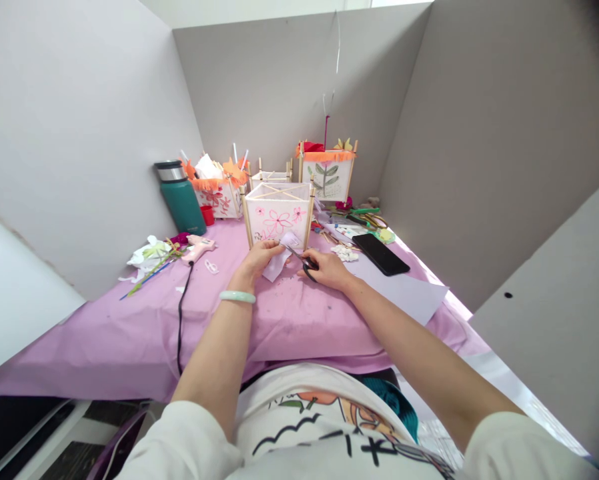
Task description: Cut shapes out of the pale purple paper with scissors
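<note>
My left hand point(260, 261) pinches a small piece of pale lilac paper point(275, 267) above the cloth. In my right hand point(328, 269) is a pair of dark-handled scissors point(309, 265), its blades pointing left and touching or close to the paper. Whether the blades are apart I cannot tell. Just behind both hands stands a square lantern point(278, 213) with wooden sticks at its corners and pink flowers drawn on its white side.
A pink-purple cloth point(299, 313) covers the table. Left are a green bottle point(182, 203), a red cup point(207, 215) and a pink glue gun point(199, 248) with a black cord. Right lie a phone point(381, 254) and a lilac sheet point(404, 293). More lanterns point(328, 177) stand behind.
</note>
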`<state>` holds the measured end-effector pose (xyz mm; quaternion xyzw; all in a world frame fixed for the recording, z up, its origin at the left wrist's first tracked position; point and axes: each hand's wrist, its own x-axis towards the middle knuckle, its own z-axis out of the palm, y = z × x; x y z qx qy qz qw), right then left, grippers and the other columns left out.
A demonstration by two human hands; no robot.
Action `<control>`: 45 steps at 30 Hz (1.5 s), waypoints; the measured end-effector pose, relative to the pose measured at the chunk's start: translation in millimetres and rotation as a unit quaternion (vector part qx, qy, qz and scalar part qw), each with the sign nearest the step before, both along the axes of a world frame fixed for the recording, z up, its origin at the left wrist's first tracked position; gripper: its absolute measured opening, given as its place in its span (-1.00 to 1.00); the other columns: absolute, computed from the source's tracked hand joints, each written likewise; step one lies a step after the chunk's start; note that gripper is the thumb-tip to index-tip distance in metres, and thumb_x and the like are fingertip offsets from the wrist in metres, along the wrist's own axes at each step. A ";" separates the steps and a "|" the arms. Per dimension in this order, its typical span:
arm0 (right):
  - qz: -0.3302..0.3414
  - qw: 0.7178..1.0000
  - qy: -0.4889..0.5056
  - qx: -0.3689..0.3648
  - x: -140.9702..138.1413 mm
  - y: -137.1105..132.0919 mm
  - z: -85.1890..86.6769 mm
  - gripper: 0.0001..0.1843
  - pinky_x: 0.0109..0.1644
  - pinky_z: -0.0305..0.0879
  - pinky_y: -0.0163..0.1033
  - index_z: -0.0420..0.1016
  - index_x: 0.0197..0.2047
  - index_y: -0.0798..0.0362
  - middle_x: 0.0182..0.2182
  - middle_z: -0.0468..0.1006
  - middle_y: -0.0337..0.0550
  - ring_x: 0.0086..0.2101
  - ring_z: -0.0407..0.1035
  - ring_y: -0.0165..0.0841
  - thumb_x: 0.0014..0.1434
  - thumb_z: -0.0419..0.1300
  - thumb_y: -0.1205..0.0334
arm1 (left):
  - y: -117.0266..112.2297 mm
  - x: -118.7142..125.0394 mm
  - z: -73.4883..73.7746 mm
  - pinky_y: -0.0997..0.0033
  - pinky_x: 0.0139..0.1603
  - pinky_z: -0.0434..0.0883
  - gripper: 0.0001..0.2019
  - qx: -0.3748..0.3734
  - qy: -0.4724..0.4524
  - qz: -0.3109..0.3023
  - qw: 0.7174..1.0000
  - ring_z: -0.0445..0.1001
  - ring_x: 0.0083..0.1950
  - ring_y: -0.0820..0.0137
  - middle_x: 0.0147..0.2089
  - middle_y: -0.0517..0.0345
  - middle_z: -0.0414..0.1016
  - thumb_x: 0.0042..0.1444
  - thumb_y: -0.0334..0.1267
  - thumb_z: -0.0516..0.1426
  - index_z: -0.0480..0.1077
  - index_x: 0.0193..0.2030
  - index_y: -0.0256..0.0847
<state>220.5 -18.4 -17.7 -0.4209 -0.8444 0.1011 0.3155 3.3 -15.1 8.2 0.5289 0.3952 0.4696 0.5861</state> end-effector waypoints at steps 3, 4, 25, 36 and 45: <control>-0.003 1.000 -0.002 0.003 -0.3 0.3 -0.6 -0.60 -0.28 0.18 -0.32 0.53 -0.02 -0.01 -0.32 0.64 -0.22 -0.38 0.45 -0.36 0.10 0.38 0.05 | -0.9 0.5 0.5 0.47 -0.46 0.34 -0.82 0.001 0.001 0.003 1.000 0.51 -0.50 0.37 -0.46 0.03 0.57 0.04 -0.24 0.33 0.53 -0.32 -0.34; -0.004 1.000 -0.002 0.004 -0.3 0.4 -0.9 -0.60 -0.29 0.18 -0.32 0.53 -0.02 -0.01 -0.32 0.64 -0.22 -0.38 0.45 -0.36 0.10 0.38 0.05 | -1.0 0.6 0.4 0.47 -0.46 0.34 -0.81 0.000 0.003 0.002 1.000 0.50 -0.51 0.38 -0.46 0.03 0.56 0.03 -0.24 0.33 0.53 -0.32 -0.34; -0.013 1.000 -0.013 0.017 0.4 3.9 -4.3 -0.65 -0.27 0.19 -0.31 0.55 -0.02 0.00 -0.34 0.65 -0.19 -0.37 0.48 -0.32 0.15 0.35 0.07 | -3.0 1.4 2.7 0.47 -0.46 0.37 -0.83 -0.004 0.010 0.011 1.000 0.50 -0.52 0.38 -0.50 0.06 0.54 0.04 -0.25 0.33 0.51 -0.37 -0.33; -0.023 0.999 -0.020 0.020 0.9 4.1 -3.7 -0.65 -0.29 0.17 -0.32 0.55 -0.02 0.00 -0.34 0.66 -0.19 -0.37 0.48 -0.31 0.14 0.36 0.08 | -1.3 0.7 1.7 0.44 -0.42 0.39 -0.78 -0.005 0.015 0.000 1.000 0.50 -0.50 0.37 -0.48 0.05 0.55 0.00 -0.20 0.34 0.50 -0.37 -0.33; -0.022 0.999 -0.014 0.020 0.9 4.1 -4.5 -0.64 -0.31 0.17 -0.32 0.56 -0.02 -0.01 -0.37 0.65 -0.21 -0.41 0.46 -0.34 0.13 0.36 0.06 | 0.2 -0.9 -0.9 0.45 -0.45 0.38 -0.75 -0.003 0.002 0.005 1.000 0.51 -0.51 0.36 -0.48 0.03 0.55 -0.04 -0.20 0.38 0.50 -0.34 -0.35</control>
